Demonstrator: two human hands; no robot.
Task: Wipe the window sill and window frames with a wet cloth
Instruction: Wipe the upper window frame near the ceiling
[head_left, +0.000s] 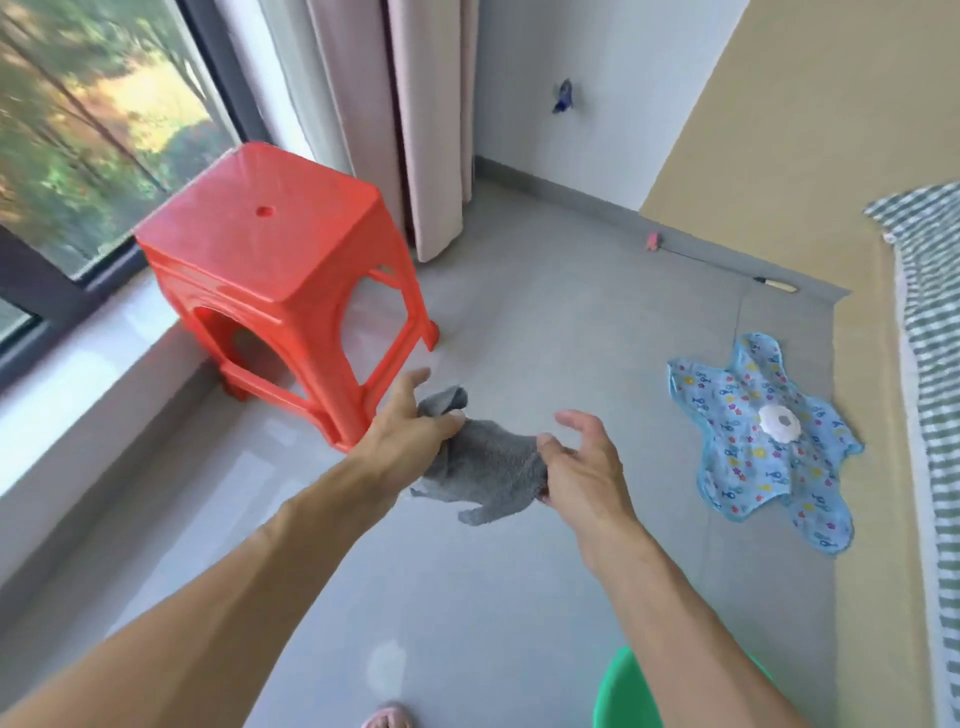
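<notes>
Cloth (488, 467), grey, one item. Location: held in the air above the grey floor (545, 312), stretched between your two hands, just in front of the red stool's near corner.

Left hand (410, 436): fingers curled round one end of the cloth, a small fold poking up past the knuckles. Right hand (587, 467): thumb and lower fingers pinching the opposite edge, upper fingers spread and loose. Hands apart, cloth spanning the gap between them.

Appearance: plush, towel-like nap, uniform mid-grey, bunched and rumpled; one corner hangs below the span. Wetness cannot be told from this view; no drips show.

Handling, as a judgement: soft, limp and light, with no stiffness of its own, so it will sag wherever you do not support it. Not fragile, unlikely to slip. You would do best to fold it into a flat pad and press with the palm and straight fingers, rather than working from a pinched edge.

Targets: window sill (78, 358), pale and glossy, running along the left edge of the floor; dark window frame (57, 291) above it. Neither is touched by the cloth at present, so wiping appears not yet begun.

Nearby: red stool (270, 260) standing against the sill's ledge; curtain (415, 130) at the far corner; patterned blue mat (727, 431) on the floor toward the right; green object (618, 691) at the lower edge, unidentified.
</notes>
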